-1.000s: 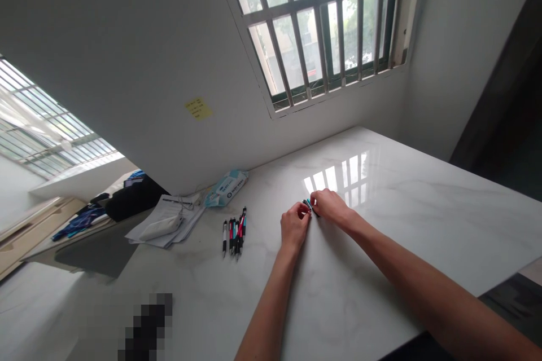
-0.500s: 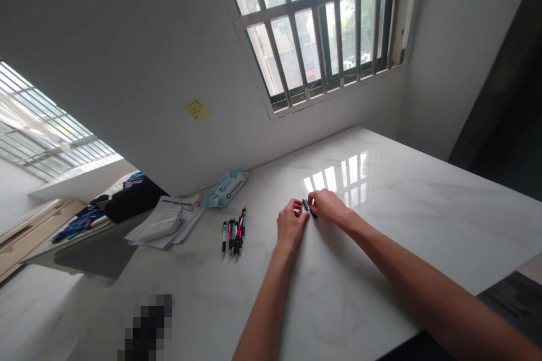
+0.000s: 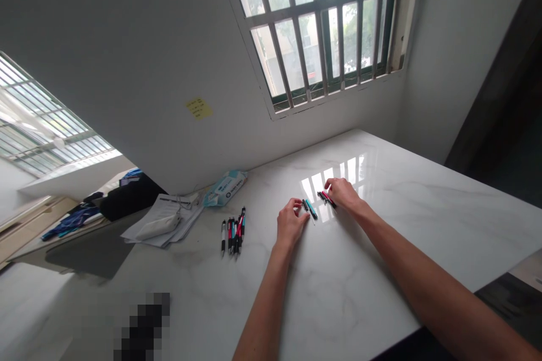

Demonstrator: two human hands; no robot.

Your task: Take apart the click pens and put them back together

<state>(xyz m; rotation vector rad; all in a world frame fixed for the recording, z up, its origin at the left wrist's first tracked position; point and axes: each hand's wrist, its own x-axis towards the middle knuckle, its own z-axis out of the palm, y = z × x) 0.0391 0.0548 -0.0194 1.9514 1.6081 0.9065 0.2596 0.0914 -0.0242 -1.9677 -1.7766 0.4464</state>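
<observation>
My left hand [image 3: 291, 220] rests on the marble-patterned table [image 3: 339, 282], its curved fingers and thumb apart. Just beyond its fingertips lie a teal pen with black ends [image 3: 311, 208] and a darker pen [image 3: 305, 205], side by side. My right hand [image 3: 344, 194] is farther right, fingers bent and apart over a small group of pens, with a red pen [image 3: 326, 196] showing among darker ones. The hand partly covers that group, and whether a fingertip touches a pen is hard to see.
A loose pile of several pens [image 3: 237, 234] lies left of my hands, a white-and-black pen [image 3: 223, 238] at its edge. Behind are a blue-and-white wipes pack [image 3: 226, 188] and papers [image 3: 163, 220] with a white pouch [image 3: 158, 227]. A wall and barred window [image 3: 322, 28] rise beyond.
My right hand has moved right, away from my left hand, uncovering the teal pen. The red pen and its neighbours now show beside it. My left hand stays in place.
</observation>
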